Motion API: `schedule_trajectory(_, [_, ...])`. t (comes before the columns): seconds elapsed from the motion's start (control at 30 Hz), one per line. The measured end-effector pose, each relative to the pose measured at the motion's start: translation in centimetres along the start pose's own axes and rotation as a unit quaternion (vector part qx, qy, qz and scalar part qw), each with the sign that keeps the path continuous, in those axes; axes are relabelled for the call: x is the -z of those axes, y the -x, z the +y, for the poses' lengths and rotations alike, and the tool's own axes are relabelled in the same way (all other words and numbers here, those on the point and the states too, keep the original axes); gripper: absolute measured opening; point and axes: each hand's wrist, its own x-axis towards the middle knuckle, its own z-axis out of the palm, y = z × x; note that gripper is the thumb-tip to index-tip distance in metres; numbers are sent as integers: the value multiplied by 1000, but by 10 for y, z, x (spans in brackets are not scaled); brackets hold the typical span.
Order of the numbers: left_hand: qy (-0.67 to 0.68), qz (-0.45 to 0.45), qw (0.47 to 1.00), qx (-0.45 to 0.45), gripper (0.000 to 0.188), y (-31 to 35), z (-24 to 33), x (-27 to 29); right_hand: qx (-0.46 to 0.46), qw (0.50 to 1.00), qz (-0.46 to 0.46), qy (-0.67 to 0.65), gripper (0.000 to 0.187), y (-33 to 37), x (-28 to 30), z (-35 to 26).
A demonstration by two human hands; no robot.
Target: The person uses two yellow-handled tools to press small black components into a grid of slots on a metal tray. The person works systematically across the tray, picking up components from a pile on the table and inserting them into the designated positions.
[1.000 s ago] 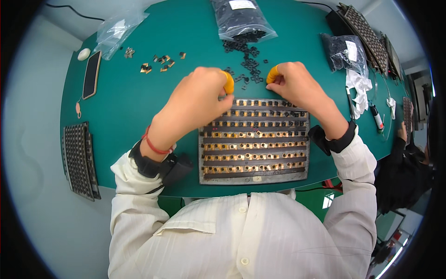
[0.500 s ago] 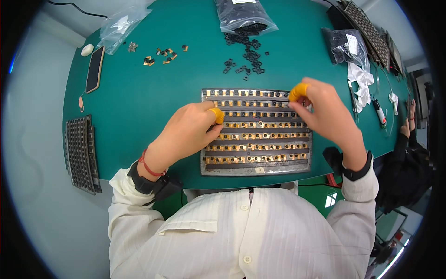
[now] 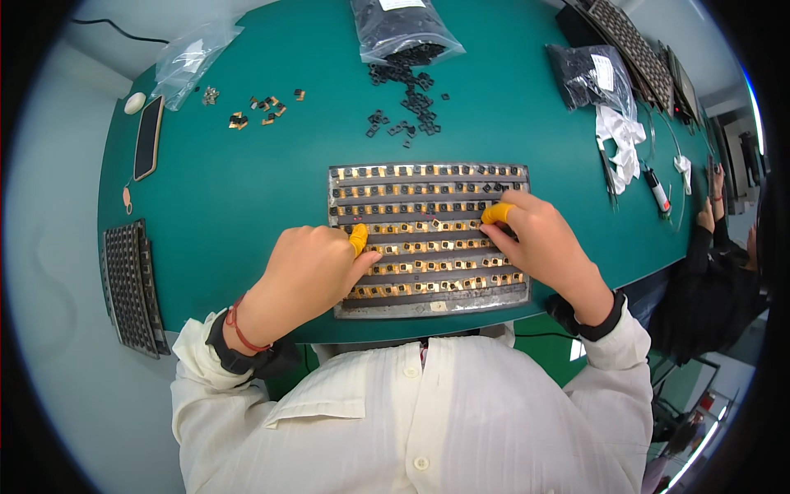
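One grey tray (image 3: 428, 306) lies on the green tabletop (image 3: 247, 198), its long axis running left to right, with six rows of small square parts. Two hands rest on it: the left hand (image 3: 309, 267) and right hand (image 3: 539, 239), both curled loosely, each pressing one yellow-capped fingertip (image 3: 359, 239) onto the rows, gripping nothing visible.
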Motion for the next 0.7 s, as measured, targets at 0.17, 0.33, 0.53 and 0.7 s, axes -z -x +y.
schedule_trajectory(0.17, [64, -45, 997, -21, 36, -22, -13, 22, -36, 998, -24, 54, 23, 12, -2, -20])
schedule_trajectory(0.33, [162, 91, 981, 52, 31, -69, -44, 35, -73, 993, -82, 46, 30, 3, 5, -29])
schedule_trajectory(0.53, [158, 142, 974, 74, 29, -110, -54, 6, -42, 983, -173, 36, 28, -15, 26, -20])
schedule_trajectory(0.7, [123, 111, 984, 72, 20, -100, -42, 4, -32, 995, -90, -39, 21, -64, 46, -15])
